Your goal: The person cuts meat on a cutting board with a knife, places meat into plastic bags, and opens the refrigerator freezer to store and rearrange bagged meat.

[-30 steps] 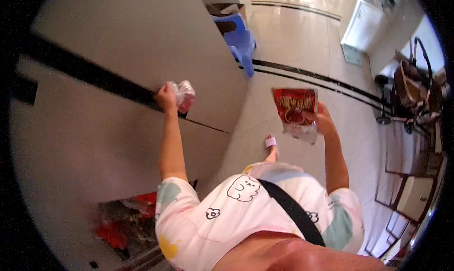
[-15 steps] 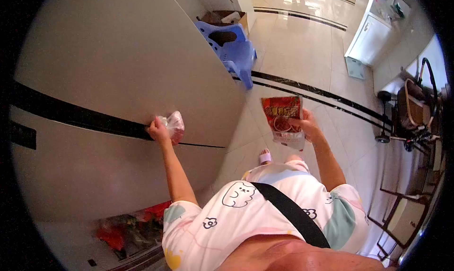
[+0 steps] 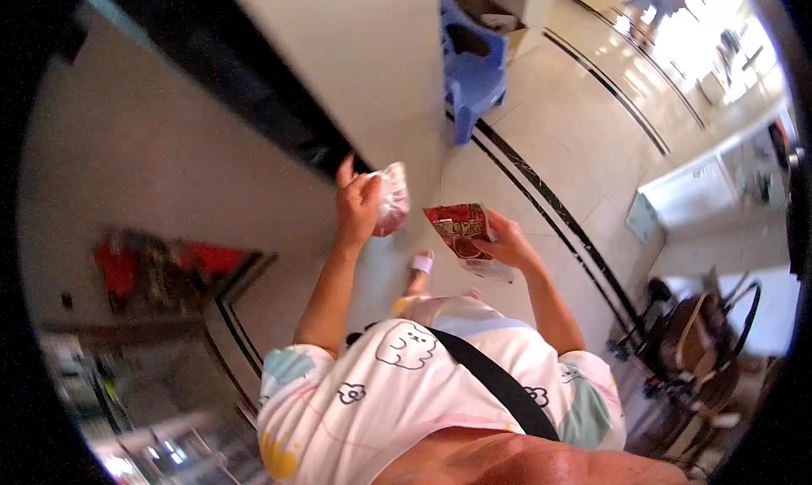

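Observation:
My left hand [image 3: 357, 208] is closed on a small clear plastic bag [image 3: 392, 197] with something pinkish-red inside. A finger of that hand reaches to the end of a long black strip [image 3: 262, 92] that runs between a pale upper door panel [image 3: 372, 62] and a greyish lower panel [image 3: 152, 155] of what looks like a refrigerator. Out over the floor, my right hand [image 3: 509, 241] grips a red food packet [image 3: 458, 230] with printed characters and a clear lower part. The packet is tilted, and my thumb lies across its front.
A blue plastic chair [image 3: 478, 71] stands past the door panel's edge. To the right are a brown stroller [image 3: 689, 333] and a white cabinet [image 3: 698, 193]. Another person [image 3: 655, 3] is far off at the top right. Tiled floor [image 3: 558, 180] with dark stripes runs between them.
My view has swung, so the chair and stroller shift in frame. The black strip looks wider and steeper. My left hand, still with the bag, now appears nearer the packet in my right hand.

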Tool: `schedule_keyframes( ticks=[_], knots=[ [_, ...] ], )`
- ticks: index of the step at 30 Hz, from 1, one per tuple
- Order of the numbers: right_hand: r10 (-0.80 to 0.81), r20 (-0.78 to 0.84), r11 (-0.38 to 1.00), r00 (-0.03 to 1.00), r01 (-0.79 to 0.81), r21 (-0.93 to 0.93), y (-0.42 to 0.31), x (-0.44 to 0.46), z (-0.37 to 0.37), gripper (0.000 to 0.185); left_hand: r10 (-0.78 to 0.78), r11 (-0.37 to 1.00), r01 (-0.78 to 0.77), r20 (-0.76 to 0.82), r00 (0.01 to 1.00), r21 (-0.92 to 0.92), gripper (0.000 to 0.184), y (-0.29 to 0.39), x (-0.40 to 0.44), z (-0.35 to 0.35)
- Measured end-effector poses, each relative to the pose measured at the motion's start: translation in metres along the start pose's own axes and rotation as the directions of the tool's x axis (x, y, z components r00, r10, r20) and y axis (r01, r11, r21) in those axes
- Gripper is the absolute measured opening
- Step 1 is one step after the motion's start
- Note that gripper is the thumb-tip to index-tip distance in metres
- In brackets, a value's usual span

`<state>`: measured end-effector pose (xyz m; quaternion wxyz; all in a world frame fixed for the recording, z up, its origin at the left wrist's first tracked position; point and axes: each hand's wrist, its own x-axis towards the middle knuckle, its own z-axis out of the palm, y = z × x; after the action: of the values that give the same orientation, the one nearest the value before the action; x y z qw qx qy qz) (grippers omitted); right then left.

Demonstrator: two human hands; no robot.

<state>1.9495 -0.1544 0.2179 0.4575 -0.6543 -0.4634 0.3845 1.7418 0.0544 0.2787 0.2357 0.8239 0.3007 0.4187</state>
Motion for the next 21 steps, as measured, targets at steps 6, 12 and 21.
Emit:
schedule_keyframes(
  ticks=[6, 12, 21],
  knots=[
    [0.113, 0.168, 0.961, 0.979, -0.065, -0.27, -0.017, 0.015, -0.005, 0.083, -0.359, 0.699, 0.432, 0.243, 0.901, -0.57, 0.024, 0.051, -0.057, -0.038],
    [-0.01, -0.226, 0.926, 0.974, -0.076, -0.37, 0.014, 0.026, -0.023, 0.086, -0.497, 0.686, 0.534, 0.217, 0.84, -0.495, 0.023, 0.05, -0.086, -0.087],
    [0.048, -0.35, 0.991, 0.936, -0.088, -0.098, 0.204, 0.035, -0.217, 0.087, -0.746, 0.598, 0.721, 0.087, 0.661, -0.35, 0.028, -0.138, -0.111, -0.118]
  ],
)
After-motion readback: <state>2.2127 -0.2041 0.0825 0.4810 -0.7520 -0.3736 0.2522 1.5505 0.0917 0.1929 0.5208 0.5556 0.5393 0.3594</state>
